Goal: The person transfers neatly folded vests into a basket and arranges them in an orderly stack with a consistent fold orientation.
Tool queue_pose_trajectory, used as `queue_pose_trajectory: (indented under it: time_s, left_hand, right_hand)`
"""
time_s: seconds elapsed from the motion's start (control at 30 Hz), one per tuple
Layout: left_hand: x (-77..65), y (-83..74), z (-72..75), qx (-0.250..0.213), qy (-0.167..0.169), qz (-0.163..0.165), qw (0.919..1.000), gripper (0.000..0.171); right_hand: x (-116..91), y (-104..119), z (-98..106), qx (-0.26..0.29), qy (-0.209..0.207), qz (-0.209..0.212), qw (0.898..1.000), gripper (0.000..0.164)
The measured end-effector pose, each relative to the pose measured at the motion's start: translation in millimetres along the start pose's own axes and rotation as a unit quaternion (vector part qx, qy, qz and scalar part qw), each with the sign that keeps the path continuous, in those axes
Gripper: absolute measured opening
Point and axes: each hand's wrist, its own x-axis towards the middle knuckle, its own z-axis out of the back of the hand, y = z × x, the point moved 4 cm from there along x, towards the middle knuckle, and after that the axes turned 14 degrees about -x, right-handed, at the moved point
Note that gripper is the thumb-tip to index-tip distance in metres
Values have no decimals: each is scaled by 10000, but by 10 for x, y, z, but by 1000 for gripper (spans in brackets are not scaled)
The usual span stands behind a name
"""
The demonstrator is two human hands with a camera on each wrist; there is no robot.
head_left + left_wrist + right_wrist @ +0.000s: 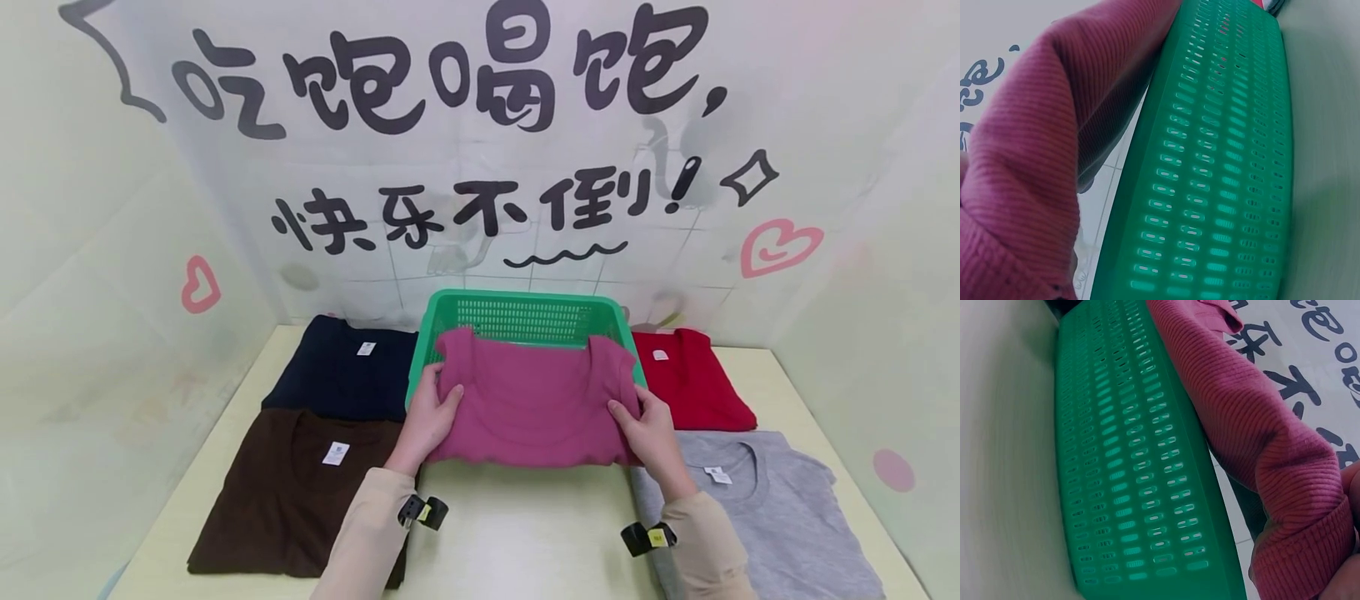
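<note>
A folded pink ribbed shirt (pixel 532 404) is stretched between both hands, over the front of a green plastic basket (pixel 525 298). My left hand (pixel 431 419) grips its left side, thumb on top and fingers underneath. On the opposite side my right hand (pixel 651 429) pinches the shirt in the same way. In the left wrist view the ribbed shirt (pixel 1022 156) hangs in a fold above the perforated basket wall (pixel 1210 156). The right wrist view shows the shirt (pixel 1297 481) bunched near the fingers, with the basket (pixel 1129 456) below it.
Left of the basket lie a folded navy shirt (pixel 337 375) and, nearer, a brown shirt (pixel 300 500). To the right are a red shirt (pixel 697 383) and a grey shirt (pixel 787 500). A printed curtain (pixel 480 150) stands behind the pale table (pixel 525 533).
</note>
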Motion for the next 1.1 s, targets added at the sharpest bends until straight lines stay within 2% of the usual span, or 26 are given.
queue_pose_trajectory:
  time_s: [0.2,0.43,0.73,1.1]
  left_hand:
    - [69,-15,-7,-22,36,97,9999,38]
    - [171,-16,-16,-44,6,126,9999,38]
    - [296,-34,-14,-8,19,240,9997,39]
    - [460,6,-25,140,14,452,9989,40]
  right_hand:
    - [85,-7,-5,-35,85,-45,9999,35]
    - [220,0,-11,-315,27,114,9994,32]
    - [315,36,5,-341,206,47,9992,33]
    - [466,66,8,-185,222,428,9987,41]
